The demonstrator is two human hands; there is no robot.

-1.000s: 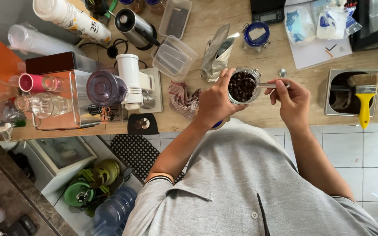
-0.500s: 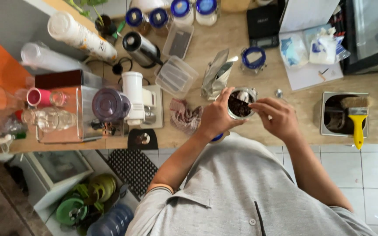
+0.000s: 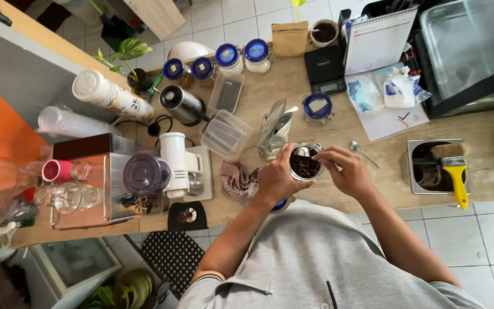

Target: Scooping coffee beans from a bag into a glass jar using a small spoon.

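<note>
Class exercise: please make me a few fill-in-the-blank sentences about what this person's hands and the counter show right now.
1. The left hand holds a glass jar of dark coffee ____.
2. The right hand touches the jar's ____.
3. The brush has a ____ handle.
4. A small metal ____ lies on the counter beside the right hand.

Missing words: beans; rim; yellow; spoon

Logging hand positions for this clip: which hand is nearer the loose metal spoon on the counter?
Right. The right hand sits just beside the spoon, over the jar; the left hand grips the jar's far side.
</note>
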